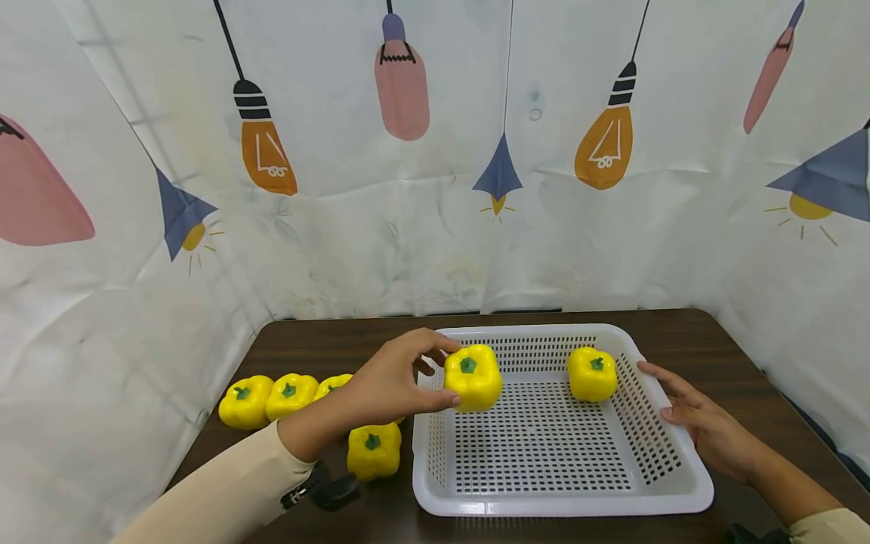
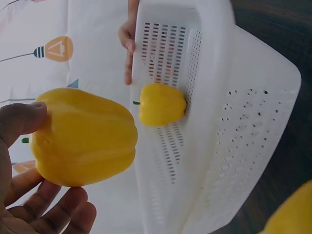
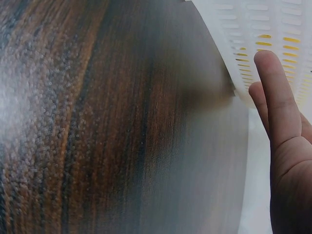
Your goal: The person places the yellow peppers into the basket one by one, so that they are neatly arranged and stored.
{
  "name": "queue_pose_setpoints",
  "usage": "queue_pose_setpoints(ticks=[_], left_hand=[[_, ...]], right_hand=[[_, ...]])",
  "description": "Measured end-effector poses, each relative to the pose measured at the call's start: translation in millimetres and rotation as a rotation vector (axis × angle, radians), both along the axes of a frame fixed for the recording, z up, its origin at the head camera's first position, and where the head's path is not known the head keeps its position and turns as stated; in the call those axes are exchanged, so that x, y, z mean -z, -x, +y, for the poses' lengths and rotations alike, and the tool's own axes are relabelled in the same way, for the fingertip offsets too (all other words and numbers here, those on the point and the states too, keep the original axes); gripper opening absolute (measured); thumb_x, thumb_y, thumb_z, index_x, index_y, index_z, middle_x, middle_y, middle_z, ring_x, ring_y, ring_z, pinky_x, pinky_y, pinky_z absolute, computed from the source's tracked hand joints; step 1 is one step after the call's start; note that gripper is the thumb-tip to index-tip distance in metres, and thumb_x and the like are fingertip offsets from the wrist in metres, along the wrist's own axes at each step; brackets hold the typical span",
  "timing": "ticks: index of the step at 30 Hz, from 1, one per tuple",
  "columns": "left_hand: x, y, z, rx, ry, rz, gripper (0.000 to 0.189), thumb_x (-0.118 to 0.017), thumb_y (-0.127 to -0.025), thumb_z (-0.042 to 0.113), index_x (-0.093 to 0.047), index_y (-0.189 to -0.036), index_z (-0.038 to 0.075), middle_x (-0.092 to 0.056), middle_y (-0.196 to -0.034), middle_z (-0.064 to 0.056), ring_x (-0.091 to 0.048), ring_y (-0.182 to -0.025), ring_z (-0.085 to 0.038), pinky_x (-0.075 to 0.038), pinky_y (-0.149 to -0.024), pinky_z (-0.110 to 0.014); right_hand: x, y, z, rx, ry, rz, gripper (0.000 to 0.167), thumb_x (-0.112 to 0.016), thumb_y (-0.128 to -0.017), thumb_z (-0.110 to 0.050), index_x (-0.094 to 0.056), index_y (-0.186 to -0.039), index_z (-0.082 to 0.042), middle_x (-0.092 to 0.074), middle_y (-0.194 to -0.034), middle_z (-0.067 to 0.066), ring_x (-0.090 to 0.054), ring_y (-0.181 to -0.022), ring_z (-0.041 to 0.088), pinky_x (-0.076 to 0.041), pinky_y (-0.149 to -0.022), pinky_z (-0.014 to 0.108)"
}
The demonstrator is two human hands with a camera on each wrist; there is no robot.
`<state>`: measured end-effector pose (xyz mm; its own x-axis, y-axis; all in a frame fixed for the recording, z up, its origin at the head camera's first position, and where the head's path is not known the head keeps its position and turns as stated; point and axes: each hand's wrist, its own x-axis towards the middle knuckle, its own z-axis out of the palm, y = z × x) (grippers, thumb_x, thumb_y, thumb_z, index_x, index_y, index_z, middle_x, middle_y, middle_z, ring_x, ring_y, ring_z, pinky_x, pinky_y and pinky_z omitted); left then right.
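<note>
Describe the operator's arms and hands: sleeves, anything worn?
Left hand and right hand are gloveless. Left sleeve and right sleeve are plain cream. Black gear with a silvery detail sits at the left wrist; a dark piece by the right is mostly cropped.

One dark brown wood-grain tabletop [image 1: 340, 332]. One white rectangular perforated plastic basket [image 1: 544, 501]. Six yellow blocky bell peppers [image 1: 473, 378] with green stems: four on the tabletop, one in the basket, one held; another yellow sliver [image 1: 399, 420], too hidden to identify. Two bare hands [image 1: 394, 375]. Printed on white cloth [image 1: 435, 249]: two orange bulbs [image 1: 268, 155], three blue lamps [image 1: 499, 170], three pink lamps [image 1: 402, 91].
</note>
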<state>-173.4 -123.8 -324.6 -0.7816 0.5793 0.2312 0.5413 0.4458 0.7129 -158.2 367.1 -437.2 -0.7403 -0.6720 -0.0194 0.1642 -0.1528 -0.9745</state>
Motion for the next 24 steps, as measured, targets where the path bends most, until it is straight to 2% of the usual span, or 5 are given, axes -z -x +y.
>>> queue_pose_setpoints(ticks=[6, 13, 19, 24], left_hand=[[-3.2, 3.5, 12.2, 0.024, -0.002, 0.008, 0.062, -0.09, -0.08, 0.024, -0.063, -0.134, 0.014, -0.061, -0.127, 0.005, -0.062, -0.108, -0.022, -0.056, -0.09, -0.036], [-3.3, 7.3, 25.4, 0.045, 0.012, 0.015, 0.061, -0.09, -0.081, 0.026, -0.064, -0.134, 0.015, -0.061, -0.126, 0.007, -0.06, -0.107, -0.016, -0.055, -0.09, -0.032], [-3.3, 13.9, 37.2, 0.043, 0.027, 0.02, 0.061, -0.09, -0.081, 0.028, -0.063, -0.134, 0.015, -0.061, -0.128, 0.008, -0.06, -0.107, -0.013, -0.055, -0.09, -0.033], [-4.4, 18.6, 46.3, 0.038, 0.029, 0.018, 0.062, -0.089, -0.082, 0.028, -0.063, -0.135, 0.013, -0.061, -0.129, 0.006, -0.06, -0.108, -0.016, -0.056, -0.089, -0.034]], right_hand=[[-0.5, 0.9, 0, -0.006, 0.003, -0.007, 0.067, -0.02, -0.109, -0.004, -0.004, -0.164, -0.037, -0.046, -0.149, -0.002, -0.058, -0.126, 0.035, -0.049, -0.095, 0.067], [-0.5, 0.8, 1, -0.01, -0.002, -0.012, 0.067, -0.02, -0.108, -0.004, -0.006, -0.164, -0.038, -0.048, -0.148, -0.001, -0.058, -0.126, 0.034, -0.049, -0.095, 0.066], [1.1, 2.8, 1, -0.028, 0.019, -0.013, 0.067, -0.019, -0.108, -0.003, -0.003, -0.164, -0.036, -0.047, -0.15, -0.001, -0.057, -0.128, 0.035, -0.048, -0.095, 0.067], [1.7, 3.4, 0, -0.028, 0.015, -0.007, 0.067, -0.019, -0.108, -0.004, -0.002, -0.164, -0.036, -0.047, -0.15, -0.002, -0.057, -0.128, 0.036, -0.048, -0.095, 0.067]])
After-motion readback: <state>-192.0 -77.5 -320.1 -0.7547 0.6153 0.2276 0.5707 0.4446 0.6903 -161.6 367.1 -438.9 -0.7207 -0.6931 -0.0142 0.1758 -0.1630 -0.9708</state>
